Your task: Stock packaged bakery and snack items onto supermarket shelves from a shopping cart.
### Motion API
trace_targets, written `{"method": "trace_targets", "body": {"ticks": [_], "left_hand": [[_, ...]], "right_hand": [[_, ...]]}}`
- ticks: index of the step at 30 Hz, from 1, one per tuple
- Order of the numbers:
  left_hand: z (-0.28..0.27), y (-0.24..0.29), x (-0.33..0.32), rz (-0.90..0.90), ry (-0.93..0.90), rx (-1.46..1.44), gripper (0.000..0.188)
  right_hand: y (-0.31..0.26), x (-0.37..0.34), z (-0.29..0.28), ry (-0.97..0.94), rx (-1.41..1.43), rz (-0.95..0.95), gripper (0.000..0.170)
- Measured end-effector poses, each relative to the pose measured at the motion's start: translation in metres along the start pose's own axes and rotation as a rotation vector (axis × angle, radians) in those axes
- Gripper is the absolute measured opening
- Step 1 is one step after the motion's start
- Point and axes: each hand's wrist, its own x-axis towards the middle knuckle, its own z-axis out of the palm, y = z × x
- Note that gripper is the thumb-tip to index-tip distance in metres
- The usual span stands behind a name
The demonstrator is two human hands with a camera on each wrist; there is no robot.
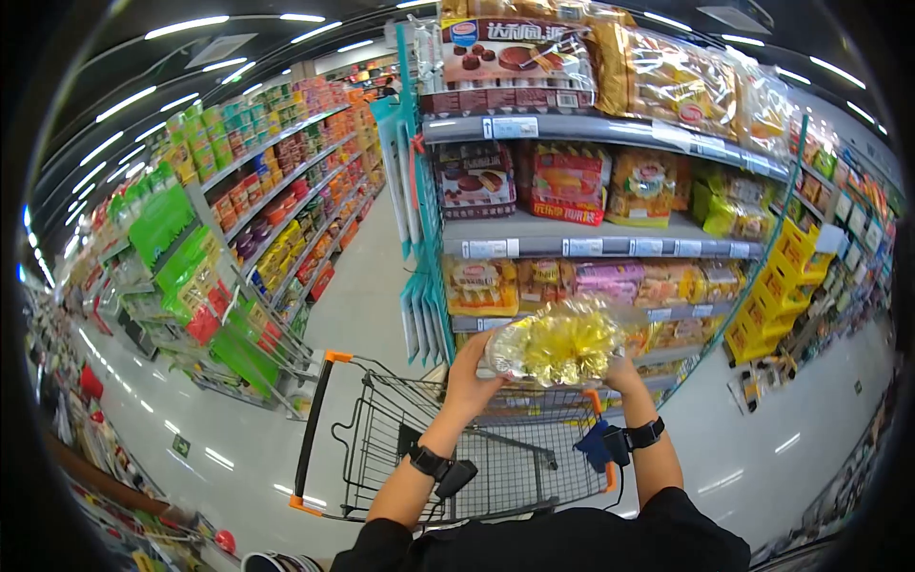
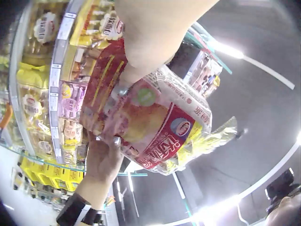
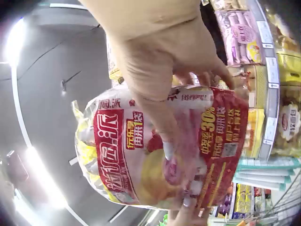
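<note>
The clear-wrapped snack package (image 1: 562,341) is held up in the air between the two hands, its gathered yellow end facing the head camera and its red-printed end pointing away — the long axis, as far as the wrist views tell, runs between those ends. The left hand (image 1: 473,367) grasps one flank and the right hand (image 1: 624,374) the other; both grips are on it, so neither hand is nearer. In the right wrist view, the right thumb (image 3: 164,127) lies along the printed face.

Just beyond stand the shelves (image 1: 591,248) of packaged snacks. Below the package is the wire shopping cart (image 1: 505,477), its black handle bar (image 1: 314,429) off to the left. Farther right, yellow crates (image 1: 777,291) stand stacked.
</note>
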Motion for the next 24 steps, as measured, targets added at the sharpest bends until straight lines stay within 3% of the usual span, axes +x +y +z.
{"method": "trace_targets", "body": {"ticks": [1,4,9,11,12,15,18,20,23,24], "left_hand": [[0.003,0.004,0.018,0.099,0.033,0.029,0.066],[0.023,-0.014,0.08,0.334,0.194,0.049,0.065],[0.036,-0.027,0.174,0.376,0.191,0.088,0.062],[0.038,-0.027,0.195,0.36,0.165,0.086,0.063],[0.04,-0.031,0.204,0.36,0.152,0.049,0.063],[0.046,-0.049,0.228,0.332,0.107,0.013,0.064],[0.049,-0.062,0.244,0.302,0.1,0.017,0.067],[0.048,-0.066,0.254,0.238,0.066,0.015,0.067],[0.042,-0.061,0.263,0.213,-0.004,-0.011,0.067],[0.043,-0.064,0.269,0.223,-0.012,-0.021,0.067]], "right_hand": [[0.022,0.016,-0.01,0.036,-0.087,-0.097,0.059],[0.015,0.072,-0.036,0.094,-0.162,-0.292,0.057],[-0.015,0.165,-0.061,0.101,-0.141,-0.505,0.054],[-0.026,0.189,-0.062,0.1,-0.189,-0.567,0.053],[-0.028,0.196,-0.062,0.126,-0.324,-0.606,0.044],[0.001,0.231,-0.071,0.072,-0.036,-0.403,0.041],[-0.018,0.244,-0.071,0.093,-0.204,-0.378,0.047],[-0.038,0.242,-0.072,0.145,-0.256,-0.254,0.038],[-0.003,0.268,-0.091,0.076,-0.389,-0.159,0.023],[-0.023,0.259,-0.079,0.115,-0.168,-0.219,0.017]]}}
